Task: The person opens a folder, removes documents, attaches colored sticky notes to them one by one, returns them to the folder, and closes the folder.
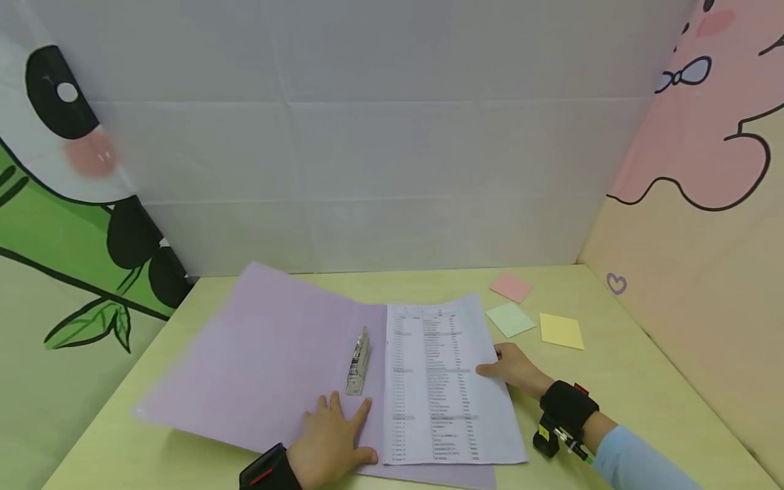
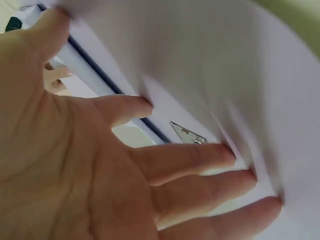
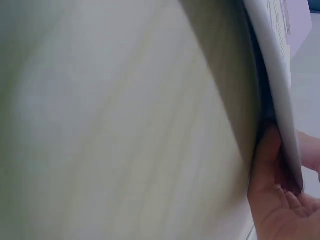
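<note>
A light purple folder (image 1: 269, 361) lies spread open on the table, with a metal lever clip (image 1: 358, 364) near its fold. Printed sheets (image 1: 450, 395) with a table of text cover its right side. My left hand (image 1: 331, 439) rests on the folder's left cover, fingers spread, just below the clip; the left wrist view shows the fingertips (image 2: 222, 155) pressing on the purple surface. At the sheets' right edge my right hand (image 1: 517, 371) pinches, thumb on top. In the right wrist view its fingers (image 3: 267, 155) reach under the raised edge of the sheets (image 3: 277, 85).
Beyond my right hand lie three sticky-note-like squares on the pale wood table (image 1: 649, 408): pink (image 1: 511, 287), light green (image 1: 511, 319) and yellow (image 1: 561, 331). A white wall panel (image 1: 380, 150) stands behind, with cartoon-printed panels at both sides.
</note>
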Action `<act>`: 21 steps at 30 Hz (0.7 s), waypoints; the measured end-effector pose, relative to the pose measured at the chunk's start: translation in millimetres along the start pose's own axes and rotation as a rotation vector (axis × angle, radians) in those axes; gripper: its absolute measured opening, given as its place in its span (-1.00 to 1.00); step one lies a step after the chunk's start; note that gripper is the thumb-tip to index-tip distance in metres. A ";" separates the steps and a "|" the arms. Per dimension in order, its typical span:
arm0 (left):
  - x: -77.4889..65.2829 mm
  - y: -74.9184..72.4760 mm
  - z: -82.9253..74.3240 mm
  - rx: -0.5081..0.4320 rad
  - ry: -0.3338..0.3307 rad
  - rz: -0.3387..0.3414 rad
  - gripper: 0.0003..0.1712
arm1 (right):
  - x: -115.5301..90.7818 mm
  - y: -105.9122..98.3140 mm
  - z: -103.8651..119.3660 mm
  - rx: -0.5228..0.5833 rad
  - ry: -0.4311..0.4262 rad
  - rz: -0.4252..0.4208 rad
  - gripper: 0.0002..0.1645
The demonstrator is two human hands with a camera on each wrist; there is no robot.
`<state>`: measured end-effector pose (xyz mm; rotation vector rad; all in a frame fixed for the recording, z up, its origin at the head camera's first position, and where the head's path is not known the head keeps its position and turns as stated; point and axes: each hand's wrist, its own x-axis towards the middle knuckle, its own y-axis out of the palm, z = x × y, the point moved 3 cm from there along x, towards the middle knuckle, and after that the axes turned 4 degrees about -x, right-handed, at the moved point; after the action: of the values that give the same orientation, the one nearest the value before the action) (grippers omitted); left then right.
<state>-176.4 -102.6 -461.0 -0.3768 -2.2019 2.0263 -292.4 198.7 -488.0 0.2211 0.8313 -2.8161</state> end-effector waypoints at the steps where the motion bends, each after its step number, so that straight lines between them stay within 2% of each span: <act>1: 0.4 0.5 1.9 0.011 -0.008 -0.010 -0.03 | 0.9 -1.7 -1.9 -0.005 0.002 -0.004 -0.63; 6: 2.6 4.9 14.0 0.055 -0.053 -0.017 -0.01 | 4.9 -7.7 -8.8 -0.023 -0.005 -0.013 -0.63; 10: 1.3 6.4 29.1 0.066 -0.095 0.012 -0.01 | 2.1 -7.7 -9.9 -0.014 -0.002 -0.008 -0.61; 16: 0.7 0.5 54.1 0.035 -0.154 0.032 0.01 | -0.8 -7.0 -9.9 -0.002 -0.003 -0.017 -0.62; 21: 2.3 -3.6 78.6 0.013 -0.196 0.076 0.04 | -0.4 -5.0 -9.8 -0.011 -0.002 -0.017 -0.61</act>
<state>-199.3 -177.9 -464.9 -0.2750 -2.3167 2.2036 -292.3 208.3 -493.5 0.2103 0.8524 -2.8266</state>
